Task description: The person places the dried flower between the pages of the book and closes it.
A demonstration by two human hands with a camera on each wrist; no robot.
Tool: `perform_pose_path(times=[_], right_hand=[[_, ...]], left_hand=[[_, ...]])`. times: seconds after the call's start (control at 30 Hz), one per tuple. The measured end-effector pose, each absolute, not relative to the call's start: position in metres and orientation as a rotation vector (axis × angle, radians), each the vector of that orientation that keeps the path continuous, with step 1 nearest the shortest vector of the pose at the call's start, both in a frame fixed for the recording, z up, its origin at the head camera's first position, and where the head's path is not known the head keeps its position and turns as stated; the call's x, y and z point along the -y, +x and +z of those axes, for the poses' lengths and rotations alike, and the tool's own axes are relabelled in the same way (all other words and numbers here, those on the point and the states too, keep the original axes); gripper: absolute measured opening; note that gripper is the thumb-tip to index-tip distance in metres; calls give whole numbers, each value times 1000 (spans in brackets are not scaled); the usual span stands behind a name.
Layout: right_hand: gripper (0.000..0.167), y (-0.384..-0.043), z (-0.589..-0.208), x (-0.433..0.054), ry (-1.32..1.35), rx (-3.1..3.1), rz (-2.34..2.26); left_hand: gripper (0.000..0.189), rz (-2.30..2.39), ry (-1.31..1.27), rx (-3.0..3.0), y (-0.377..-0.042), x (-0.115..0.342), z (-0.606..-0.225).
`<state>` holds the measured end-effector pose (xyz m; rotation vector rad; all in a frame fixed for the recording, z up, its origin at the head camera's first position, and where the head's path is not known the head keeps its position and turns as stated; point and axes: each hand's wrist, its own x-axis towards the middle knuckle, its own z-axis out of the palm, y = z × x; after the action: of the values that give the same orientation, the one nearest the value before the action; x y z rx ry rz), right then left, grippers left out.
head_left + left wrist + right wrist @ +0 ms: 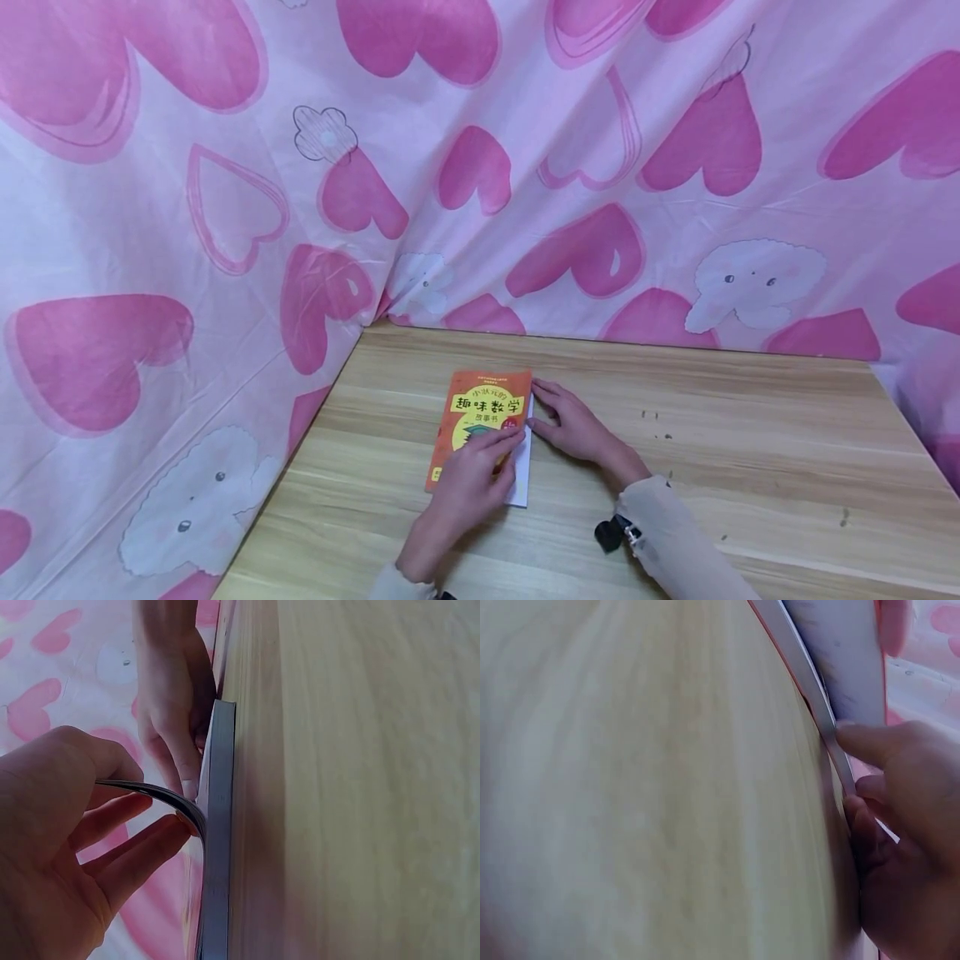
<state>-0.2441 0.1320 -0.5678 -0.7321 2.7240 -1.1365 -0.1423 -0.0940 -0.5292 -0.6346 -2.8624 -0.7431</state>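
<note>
An orange paperback book [487, 379] with a yellow circle and Chinese lettering lies on the wooden table, its front cover partly lifted so that white pages show along the right edge. My left hand [472, 479] holds the raised cover; the left wrist view shows the bent cover [161, 793] between the thumb and fingers of that hand [52, 840]. At the book's right edge, my right hand [577, 425] grips the page block [802, 667]. In the right wrist view its thumb [870, 741] lies on top, with curled fingers [862, 817] at the lower edge.
The wood-grain table [750, 450] stretches away to the right, with a few small dark marks. Pink cloth [600, 125] printed with hearts hangs behind it and along its left side. A black fastening [611, 536] sits at the right sleeve.
</note>
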Motion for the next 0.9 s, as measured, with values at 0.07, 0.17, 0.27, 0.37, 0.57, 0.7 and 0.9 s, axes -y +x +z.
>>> perform_pose_path(times=[0.07, 0.17, 0.27, 0.37, 0.57, 0.7, 0.9], right_hand=[[76, -244, -568, -134, -721, -2690, -1151], [77, -242, -568, -136, -721, -2650, -1204], [74, -242, -570, -138, -698, -2618, -1293], [70, -242, -573, -140, -654, -2606, -1357], [62, -240, -572, -140, -593, -2614, -1370], [56, -239, -570, -140, -550, -2581, -1392], [52, -243, -565, -146, -519, -2553, -1451]], left_hand=[[44, -717, -636, 2874, -143, 92, -530], [41, -676, -644, 2884, -142, 89, -531], [39, -625, -650, 2897, -141, 87, -533], [41, -573, -647, 2937, -139, 86, -535], [57, -501, -696, 3027, -138, 89, -535], [71, -505, -788, 3056, -142, 93, -531], [72, -603, -939, 3195, -157, 101, -516]])
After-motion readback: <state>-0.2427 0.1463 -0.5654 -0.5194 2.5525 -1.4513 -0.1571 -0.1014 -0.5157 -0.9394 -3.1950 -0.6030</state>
